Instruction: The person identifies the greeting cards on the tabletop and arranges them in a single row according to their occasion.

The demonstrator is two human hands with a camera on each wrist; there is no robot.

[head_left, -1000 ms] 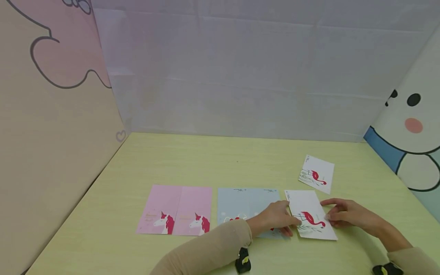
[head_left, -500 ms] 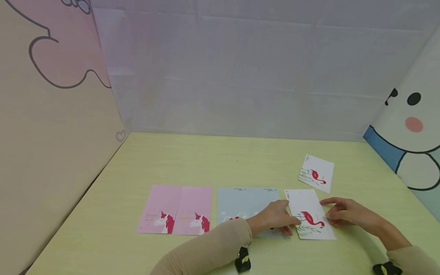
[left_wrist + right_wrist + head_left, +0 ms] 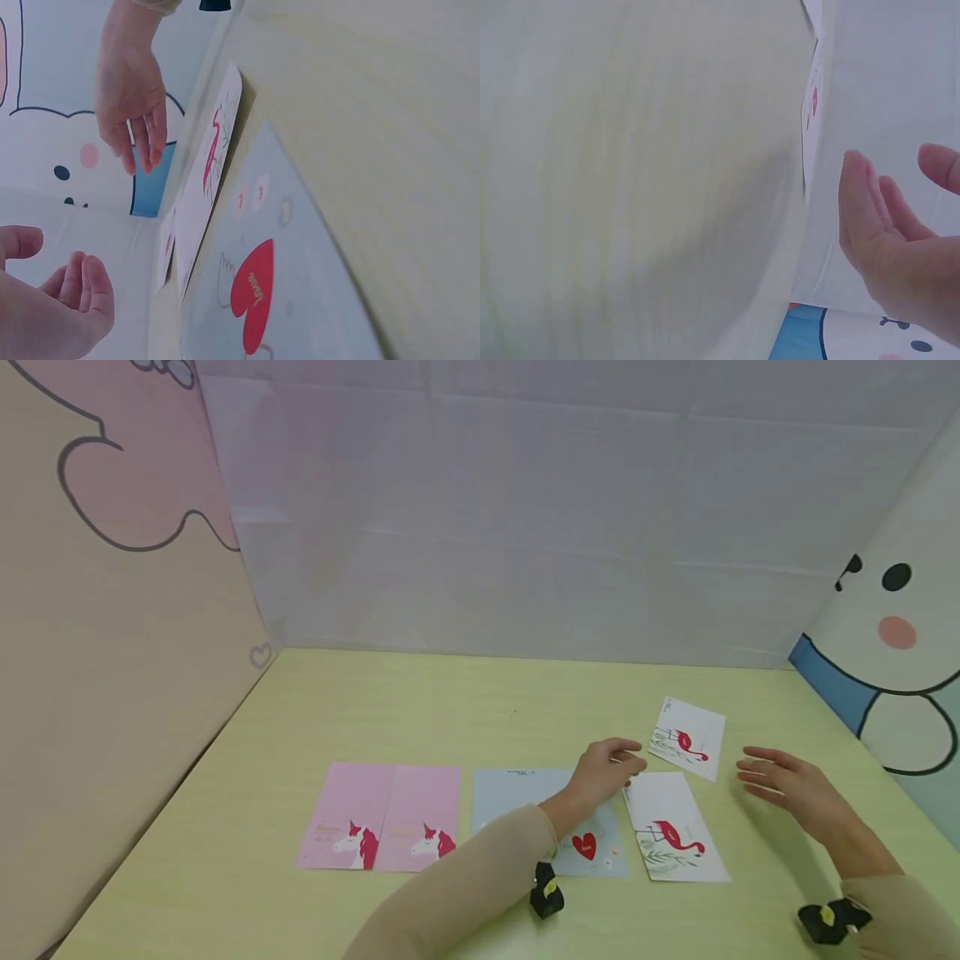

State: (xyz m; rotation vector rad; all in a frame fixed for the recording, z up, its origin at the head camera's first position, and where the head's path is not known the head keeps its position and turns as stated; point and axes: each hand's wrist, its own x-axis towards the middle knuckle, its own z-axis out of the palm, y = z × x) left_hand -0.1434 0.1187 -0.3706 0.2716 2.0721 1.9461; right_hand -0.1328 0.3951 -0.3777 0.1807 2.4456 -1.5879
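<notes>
My left hand hovers over the far right part of the blue heart cards, its relaxed fingers pointing right and holding nothing. My right hand is raised above the table to the right, fingers loosely bent and nothing in them. Between the hands lies a white flamingo card, just right of the blue cards. Behind it a second flamingo card lies at a slant. In the left wrist view a red heart shows on the blue card, and the right hand hangs beyond.
Two pink unicorn cards lie side by side at the left of the yellowish table. A white sheet closes off the back; printed panels stand at both sides.
Both hands have let go of the near flamingo card and moved up and away toward the back. The right hand has also shifted right. The card stays flat in its place.
</notes>
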